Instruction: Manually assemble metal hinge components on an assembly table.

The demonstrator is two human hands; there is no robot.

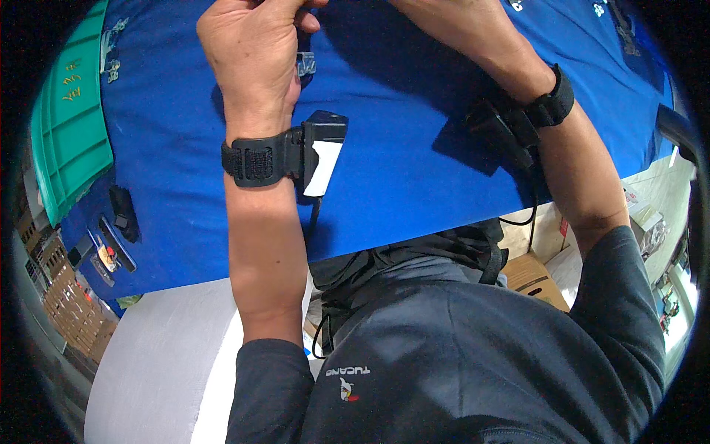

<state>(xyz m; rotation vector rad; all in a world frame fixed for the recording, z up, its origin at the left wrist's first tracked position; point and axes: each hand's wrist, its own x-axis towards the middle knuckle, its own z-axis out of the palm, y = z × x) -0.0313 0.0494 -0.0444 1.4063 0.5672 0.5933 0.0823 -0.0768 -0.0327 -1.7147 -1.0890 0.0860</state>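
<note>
My left hand [251,48] is over the blue-covered table at the top of the view, its fingers curled inward and partly cut off by the upper edge. A small clear plastic piece [305,64] pokes out beside the palm, between it and the curled fingers. My right hand [455,18] reaches in from the right toward the same spot. Its fingers lie beyond the upper edge, so what they touch is hidden. Both wrists wear black straps, the left with a black and white device [324,152], the right with a dark device [503,133].
A green plastic bin [74,111] stands at the left edge of the blue cloth [384,177]. Small clear pieces [112,63] lie beside it. Nearer on the left are a black object [123,211] and a dark slim tool [117,244]. A cardboard box [536,280] sits below the table.
</note>
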